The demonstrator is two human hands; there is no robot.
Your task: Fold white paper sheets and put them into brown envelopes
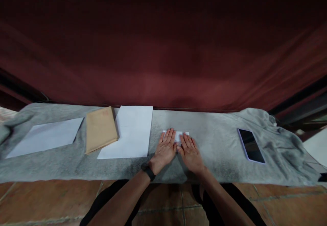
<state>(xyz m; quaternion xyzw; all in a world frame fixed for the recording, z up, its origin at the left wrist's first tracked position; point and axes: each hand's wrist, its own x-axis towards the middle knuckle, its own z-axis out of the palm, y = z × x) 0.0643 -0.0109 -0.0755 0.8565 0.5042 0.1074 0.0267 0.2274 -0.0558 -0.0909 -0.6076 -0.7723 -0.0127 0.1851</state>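
Forearms [124, 200] lead to left hand [164, 152] and right hand [191, 155], both flat, gripping nothing, atop small white paper [178, 136] on grey cloth [216, 137]. Risk: uneven pressure could skew the paper.

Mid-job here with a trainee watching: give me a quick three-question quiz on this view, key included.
1. True or false: the tan, rectangular packet partly overlaps a large white paper sheet.
2. Fill in: the black-screened, purple-edged phone lies to the person's ____ of both hands.
3. What lies directly beneath the left hand and right hand? A) the packet; B) a small white paper piece; C) the phone.

Key: 1 true; 2 right; 3 B.
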